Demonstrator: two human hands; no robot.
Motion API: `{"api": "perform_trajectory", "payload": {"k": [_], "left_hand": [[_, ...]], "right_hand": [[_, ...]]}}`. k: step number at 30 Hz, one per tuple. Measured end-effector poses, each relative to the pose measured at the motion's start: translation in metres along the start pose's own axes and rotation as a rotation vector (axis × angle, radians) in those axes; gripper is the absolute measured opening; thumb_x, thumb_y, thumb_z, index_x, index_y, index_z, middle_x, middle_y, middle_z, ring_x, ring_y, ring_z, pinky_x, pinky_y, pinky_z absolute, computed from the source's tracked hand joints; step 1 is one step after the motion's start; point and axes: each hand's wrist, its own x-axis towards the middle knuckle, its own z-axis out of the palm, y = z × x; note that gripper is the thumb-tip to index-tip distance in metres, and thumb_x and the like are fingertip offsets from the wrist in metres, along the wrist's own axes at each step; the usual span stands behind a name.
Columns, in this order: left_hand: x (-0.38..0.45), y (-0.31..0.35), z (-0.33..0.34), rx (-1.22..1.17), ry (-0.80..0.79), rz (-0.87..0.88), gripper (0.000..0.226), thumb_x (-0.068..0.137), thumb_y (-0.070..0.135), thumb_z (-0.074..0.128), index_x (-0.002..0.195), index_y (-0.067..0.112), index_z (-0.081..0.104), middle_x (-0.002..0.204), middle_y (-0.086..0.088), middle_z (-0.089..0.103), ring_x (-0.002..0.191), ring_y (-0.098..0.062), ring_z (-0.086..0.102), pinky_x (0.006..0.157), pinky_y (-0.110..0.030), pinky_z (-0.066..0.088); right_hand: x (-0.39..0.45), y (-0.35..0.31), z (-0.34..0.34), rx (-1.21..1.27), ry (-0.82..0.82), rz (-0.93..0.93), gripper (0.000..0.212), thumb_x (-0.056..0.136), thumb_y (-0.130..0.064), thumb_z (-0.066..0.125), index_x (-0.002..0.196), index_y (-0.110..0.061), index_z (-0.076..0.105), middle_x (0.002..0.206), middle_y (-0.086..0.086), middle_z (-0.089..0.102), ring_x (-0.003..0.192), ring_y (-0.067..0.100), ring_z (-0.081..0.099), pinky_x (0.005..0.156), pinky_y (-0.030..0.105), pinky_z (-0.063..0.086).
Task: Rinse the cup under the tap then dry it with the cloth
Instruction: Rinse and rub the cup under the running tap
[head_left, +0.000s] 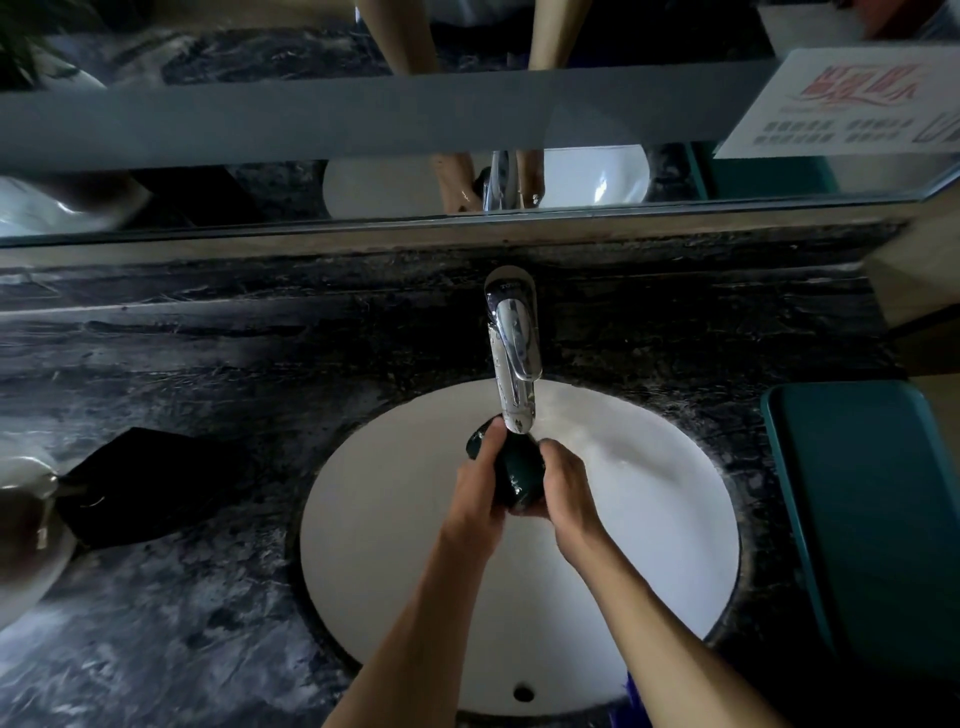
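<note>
Seen from above, a person's two bare forearms reach forward over a round white sink (395, 545) set into a dark marbled stone tabletop (218, 364). Both hands hold a small, glossy dark green cup (517, 475) between them, above the far half of the basin and directly beneath the spout of a chrome tap (511, 353). The cup lies tilted, its wet surface catching the light. The left hand (480, 483) grips the cup from the left side, its thumb stretched up along the cup toward the spout. The right hand (563, 483) wraps around the cup from the right, fingers curled under it. Whether water is running from the tap cannot be told. A dark cloth (140, 483), folded flat, lies on the tabletop well to the left of the sink. Beyond it, at the left edge of the view, part of a second white basin (26, 561) shows. A teal tray (878, 525) rests on the tabletop to the right of the sink. Behind the tap, a wall mirror (260, 192) runs across the view and reflects the tap, the arms and the white basin. A printed sign (852, 104) with red lettering, too blurred to read, sits at the upper right.
</note>
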Motion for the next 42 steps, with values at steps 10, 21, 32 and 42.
{"api": "perform_trajectory", "payload": {"k": [10,21,32,42], "left_hand": [[0.0,-0.002,0.004,-0.058,-0.033,-0.032,0.043,0.094,0.055,0.064,0.099,0.013,0.073,0.088,-0.011,0.072,0.067,-0.021,0.07,0.048,-0.025,0.049],[0.011,-0.008,0.011,-0.137,0.005,-0.009,0.045,0.081,0.059,0.075,0.093,0.016,0.078,0.093,-0.015,0.068,0.087,-0.032,0.067,0.078,-0.043,0.054],[0.013,-0.004,0.009,-0.156,0.04,-0.002,0.059,0.075,0.064,0.079,0.099,0.011,0.071,0.093,-0.014,0.064,0.089,-0.029,0.064,0.084,-0.045,0.05],[-0.006,0.006,-0.002,0.118,-0.026,0.288,0.008,0.086,0.024,0.076,0.092,0.019,0.076,0.085,-0.006,0.073,0.082,-0.022,0.068,0.069,-0.034,0.054]], "right_hand": [[-0.005,-0.005,0.005,-0.032,0.048,-0.116,0.036,0.091,-0.044,0.045,0.096,-0.015,0.066,0.096,0.013,0.073,0.085,0.034,0.072,0.056,0.046,0.062],[-0.002,-0.002,0.013,-0.2,0.051,-0.189,0.035,0.088,-0.054,0.053,0.108,-0.026,0.054,0.103,0.003,0.07,0.096,0.029,0.066,0.079,0.042,0.056],[-0.004,-0.007,0.02,-0.278,0.067,-0.278,0.031,0.093,-0.046,0.058,0.112,-0.024,0.047,0.111,0.004,0.063,0.1,0.023,0.063,0.08,0.037,0.055],[0.002,-0.019,0.008,0.118,-0.066,0.271,0.035,0.1,-0.034,0.04,0.112,-0.012,0.065,0.103,0.018,0.071,0.088,0.034,0.072,0.061,0.044,0.065]]}}
